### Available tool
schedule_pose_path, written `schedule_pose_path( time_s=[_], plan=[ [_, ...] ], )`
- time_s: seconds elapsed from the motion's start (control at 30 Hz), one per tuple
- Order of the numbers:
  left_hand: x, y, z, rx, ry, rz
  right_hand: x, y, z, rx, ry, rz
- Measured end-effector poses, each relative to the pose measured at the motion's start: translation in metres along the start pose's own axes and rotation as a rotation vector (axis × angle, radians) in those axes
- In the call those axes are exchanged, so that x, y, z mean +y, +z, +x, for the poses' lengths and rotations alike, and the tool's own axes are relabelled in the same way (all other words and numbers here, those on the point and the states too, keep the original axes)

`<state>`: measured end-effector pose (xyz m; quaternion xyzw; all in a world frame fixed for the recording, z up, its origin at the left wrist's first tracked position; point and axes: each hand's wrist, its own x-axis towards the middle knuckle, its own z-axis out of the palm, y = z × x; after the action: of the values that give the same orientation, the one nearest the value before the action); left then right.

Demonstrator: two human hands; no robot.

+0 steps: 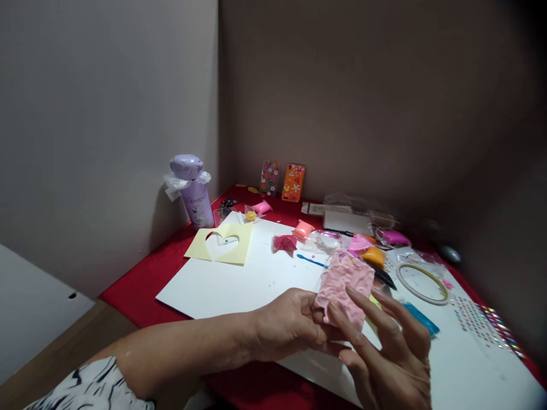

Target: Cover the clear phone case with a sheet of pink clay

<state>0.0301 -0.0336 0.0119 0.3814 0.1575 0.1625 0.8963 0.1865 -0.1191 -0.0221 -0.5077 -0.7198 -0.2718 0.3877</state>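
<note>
My left hand is closed round the lower left edge of a phone case covered in lumpy pink clay. The case is tilted up above the white board, and a clear rim shows along its left side. The fingers of my right hand are spread, with fingertips resting on the clay's lower part; this hand grips nothing. Behind the case lie a blue stick tool and packets of soft clay, among them an orange one and a dark pink one.
A white board covers much of the red tabletop. Yellow paper with a heart cut-out lies left, near a purple bottle. Two decorated phone cases lean on the wall. Rings and gem stickers lie right.
</note>
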Motion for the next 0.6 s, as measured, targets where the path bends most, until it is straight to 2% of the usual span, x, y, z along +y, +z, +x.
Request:
schedule_pose_path(
  time_s=[0.13,0.23,0.33,0.47,0.6],
  plan=[
    [-0.0004,0.0004,0.0002,0.009,-0.013,0.024,-0.0031,0.0022,0.0012,0.040,-0.062,-0.049],
    [-0.0013,-0.0002,0.0011,0.015,-0.005,0.019,-0.0045,0.0014,0.0015,0.014,-0.073,-0.034],
    [-0.0012,-0.0010,0.0012,0.003,-0.005,0.018,-0.0038,-0.0009,0.0006,-0.011,-0.043,0.019],
    [0.0014,-0.0027,0.0010,-0.009,-0.011,-0.003,-0.0018,-0.0026,0.0006,0.039,0.041,0.049],
    [0.0036,-0.0035,0.0012,0.009,0.003,-0.047,-0.0002,-0.0003,0.0011,0.014,0.023,-0.013]
  ],
)
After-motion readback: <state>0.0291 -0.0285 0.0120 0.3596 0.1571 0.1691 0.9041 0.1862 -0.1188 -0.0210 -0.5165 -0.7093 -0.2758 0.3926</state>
